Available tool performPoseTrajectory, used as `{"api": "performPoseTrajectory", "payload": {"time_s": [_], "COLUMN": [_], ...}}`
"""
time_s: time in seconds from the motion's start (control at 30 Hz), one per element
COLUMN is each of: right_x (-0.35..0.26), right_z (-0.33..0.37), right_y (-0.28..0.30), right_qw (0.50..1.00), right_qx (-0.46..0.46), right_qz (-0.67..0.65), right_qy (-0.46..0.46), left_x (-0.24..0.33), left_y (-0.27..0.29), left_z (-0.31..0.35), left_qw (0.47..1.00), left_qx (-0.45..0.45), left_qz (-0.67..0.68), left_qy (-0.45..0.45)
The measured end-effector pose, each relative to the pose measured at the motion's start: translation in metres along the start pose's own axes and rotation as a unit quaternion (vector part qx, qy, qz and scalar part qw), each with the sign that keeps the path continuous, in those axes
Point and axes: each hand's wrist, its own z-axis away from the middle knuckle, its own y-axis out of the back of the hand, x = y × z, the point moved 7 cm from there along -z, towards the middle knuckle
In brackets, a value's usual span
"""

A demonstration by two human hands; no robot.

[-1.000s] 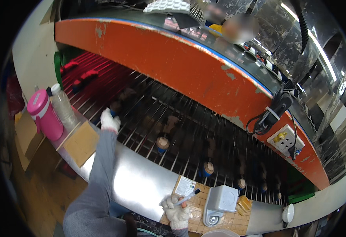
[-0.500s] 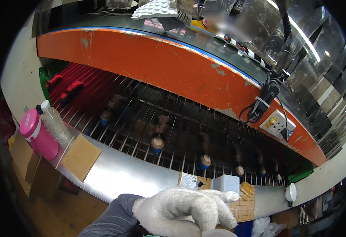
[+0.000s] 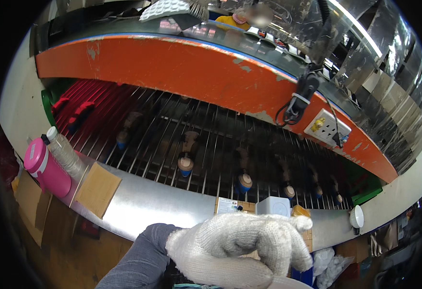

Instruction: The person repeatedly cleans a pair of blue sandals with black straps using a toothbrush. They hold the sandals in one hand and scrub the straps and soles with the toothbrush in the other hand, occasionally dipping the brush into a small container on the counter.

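Observation:
My left hand (image 3: pixel 244 245), in a white knitted glove, reaches in from the lower edge over the front of a metal ledge. Its fingers are curled round and the thumb lies along below them. A pale rounded piece (image 3: pixel 290 283) shows at the fingertips, mostly cut off by the lower edge, so its kind is unclear. My right hand is out of view. Beyond the ledge, several blue-and-tan foot-shaped pieces, like shoe lasts, lie on a rack of metal rods; one last (image 3: pixel 185 166) is near the middle.
A pink flask (image 3: pixel 47 166), a clear bottle (image 3: pixel 65 151) and a cardboard piece (image 3: pixel 98 190) are at the left. A white box (image 3: pixel 273 206) and a white bowl (image 3: pixel 357 216) sit along the ledge. An orange beam (image 3: pixel 172 60) with a socket strip (image 3: pixel 327 127) spans above; a person (image 3: pixel 232 20) is beyond.
The whole view has shifted slightly. My gloved left hand has moved a little right and sits larger in the picture, fingers still curled. The pieces on the rods appear slightly farther left and higher.

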Motion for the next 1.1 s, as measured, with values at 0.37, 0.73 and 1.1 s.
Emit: {"api": "performPoseTrajectory", "payload": {"time_s": [0.37,0.73,1.1], "right_x": [-0.007,-0.004,-0.005], "right_z": [0.006,-0.019,-0.015], "right_y": [0.029,0.018,-0.003], "right_qw": [1.0,0.996,0.998], "right_qx": [0.021,-0.035,-0.005], "right_qz": [0.008,-0.079,-0.057], "right_qy": [-0.007,-0.018,-0.028], "left_x": [-0.072,-0.047,0.033], "left_y": [0.007,0.195,0.3], "left_z": [0.078,0.126,0.212], "left_qw": [0.964,0.934,0.826], "left_qx": [0.029,0.031,0.463], "left_qz": [0.147,-0.032,0.146], "left_qy": [0.219,0.355,-0.288]}}
